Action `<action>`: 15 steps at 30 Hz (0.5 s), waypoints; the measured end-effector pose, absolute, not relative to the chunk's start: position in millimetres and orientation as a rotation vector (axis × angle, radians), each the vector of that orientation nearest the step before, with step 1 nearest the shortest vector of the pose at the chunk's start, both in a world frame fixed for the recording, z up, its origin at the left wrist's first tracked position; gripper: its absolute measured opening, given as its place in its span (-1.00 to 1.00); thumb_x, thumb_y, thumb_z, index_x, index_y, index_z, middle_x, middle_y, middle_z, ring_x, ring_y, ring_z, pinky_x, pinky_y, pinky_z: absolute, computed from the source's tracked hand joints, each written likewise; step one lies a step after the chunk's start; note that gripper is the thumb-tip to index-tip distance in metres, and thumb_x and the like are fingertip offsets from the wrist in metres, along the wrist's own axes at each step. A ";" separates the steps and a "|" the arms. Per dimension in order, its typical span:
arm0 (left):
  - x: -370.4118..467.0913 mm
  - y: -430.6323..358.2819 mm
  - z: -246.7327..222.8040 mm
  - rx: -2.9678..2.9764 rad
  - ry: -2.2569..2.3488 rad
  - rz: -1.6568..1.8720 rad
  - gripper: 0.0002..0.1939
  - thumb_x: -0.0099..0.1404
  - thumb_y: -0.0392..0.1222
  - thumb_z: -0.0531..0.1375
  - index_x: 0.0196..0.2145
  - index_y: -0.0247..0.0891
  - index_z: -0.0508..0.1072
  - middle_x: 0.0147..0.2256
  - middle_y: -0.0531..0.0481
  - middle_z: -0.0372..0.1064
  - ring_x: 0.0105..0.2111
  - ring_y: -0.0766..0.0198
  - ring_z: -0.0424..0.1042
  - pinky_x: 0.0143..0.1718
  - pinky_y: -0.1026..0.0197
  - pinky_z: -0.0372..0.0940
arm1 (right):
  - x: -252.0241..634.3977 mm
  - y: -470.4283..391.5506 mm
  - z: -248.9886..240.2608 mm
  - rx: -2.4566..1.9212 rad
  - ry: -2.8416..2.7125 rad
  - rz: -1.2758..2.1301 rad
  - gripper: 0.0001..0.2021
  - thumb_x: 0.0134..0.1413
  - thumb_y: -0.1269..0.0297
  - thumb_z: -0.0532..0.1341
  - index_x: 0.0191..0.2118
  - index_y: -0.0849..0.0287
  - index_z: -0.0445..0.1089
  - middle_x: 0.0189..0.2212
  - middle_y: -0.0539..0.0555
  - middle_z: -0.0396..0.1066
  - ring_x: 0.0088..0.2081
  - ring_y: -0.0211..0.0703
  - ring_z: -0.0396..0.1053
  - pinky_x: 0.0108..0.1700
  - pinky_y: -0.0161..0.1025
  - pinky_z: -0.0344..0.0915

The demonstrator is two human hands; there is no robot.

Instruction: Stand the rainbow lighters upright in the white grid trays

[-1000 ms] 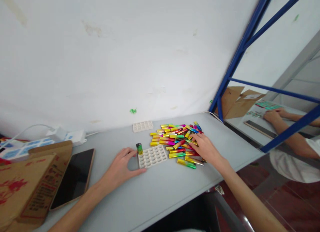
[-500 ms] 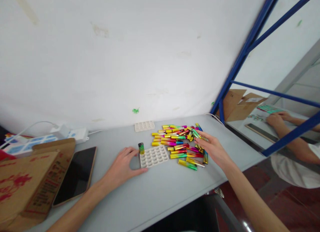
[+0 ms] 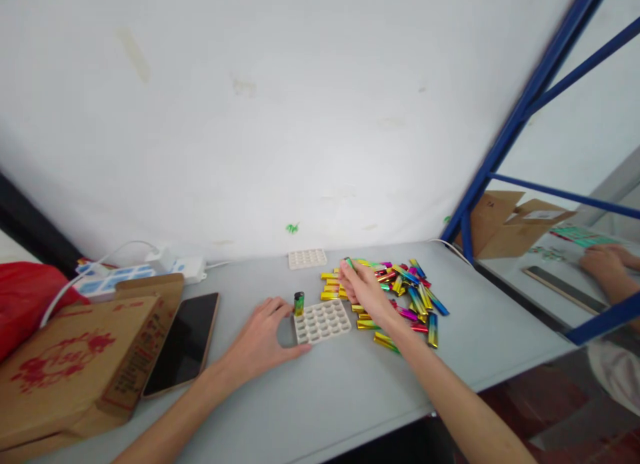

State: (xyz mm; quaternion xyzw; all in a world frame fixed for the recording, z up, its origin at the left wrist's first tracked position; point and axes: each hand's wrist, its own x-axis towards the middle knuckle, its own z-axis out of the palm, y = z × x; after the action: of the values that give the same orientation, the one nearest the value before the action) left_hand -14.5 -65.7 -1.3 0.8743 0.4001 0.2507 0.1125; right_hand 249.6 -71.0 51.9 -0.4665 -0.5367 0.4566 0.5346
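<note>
A pale tray (image 3: 324,321) with rows of holes lies on the table. One lighter (image 3: 299,304), green and yellow with a black top, stands upright in its far left corner hole. My left hand (image 3: 265,334) rests at the tray's left edge, thumb and fingers apart, the thumb by the near corner. Between the fingers of my right hand (image 3: 361,287) is a shiny lighter, whose green end (image 3: 349,262) sticks out at the top. Right of the tray, partly hidden by my right arm, lies a loose pile of metallic yellow, red, blue and green lighters (image 3: 417,294).
A second pale tray (image 3: 307,259) lies near the wall. To the left are a tablet-like dark device (image 3: 183,344), a cardboard box (image 3: 75,364), a power strip (image 3: 120,277) and a red bag (image 3: 30,297). A blue metal frame (image 3: 505,137) stands right; another person's hands (image 3: 605,261) are beyond it.
My right hand has moved left from the pile's right side towards the tray, now raised with a lighter. The left hand stays at the tray. The view has turned slightly left.
</note>
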 end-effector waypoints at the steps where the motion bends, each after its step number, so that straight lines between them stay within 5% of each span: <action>1: -14.0 -65.9 -1.2 2.562 1.180 0.726 -0.46 0.12 0.24 0.49 -0.12 -0.15 0.52 -0.09 -0.11 0.53 -0.05 -0.11 0.53 0.07 -0.14 0.45 | 244.3 -64.9 50.3 -1.122 -1.336 1.012 -0.40 0.20 -0.42 0.22 -0.41 0.05 0.20 -0.61 -0.18 0.02 -0.60 -0.31 -0.04 -0.57 -0.32 -0.08; 7: -7.7 -65.1 -4.7 2.547 1.203 0.722 -0.46 0.14 0.23 0.49 -0.10 -0.17 0.52 -0.10 -0.11 0.52 -0.04 -0.11 0.52 0.09 -0.15 0.44 | 223.5 -49.2 30.6 -1.256 -1.459 0.660 -0.44 0.28 -0.20 0.14 -0.60 0.04 0.04 -0.64 -0.11 0.02 -0.52 -0.25 0.04 -0.41 -0.23 -0.02; 15: -6.1 -64.7 -4.2 2.566 1.182 0.717 -0.43 0.15 0.24 0.50 -0.08 -0.18 0.52 -0.07 -0.13 0.52 -0.03 -0.10 0.52 0.10 -0.13 0.44 | 222.0 -64.3 11.5 -1.305 -1.567 0.579 -0.59 0.34 -0.05 0.12 -0.48 0.06 0.20 -0.55 -0.06 0.24 -0.42 -0.15 0.22 -0.34 -0.22 0.11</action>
State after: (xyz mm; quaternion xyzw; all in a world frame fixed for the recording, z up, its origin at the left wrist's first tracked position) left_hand -6.1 -64.7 -4.2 0.8747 0.4029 0.2444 0.1132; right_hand 222.0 -64.3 11.5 -0.5370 -0.6447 0.2383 0.4890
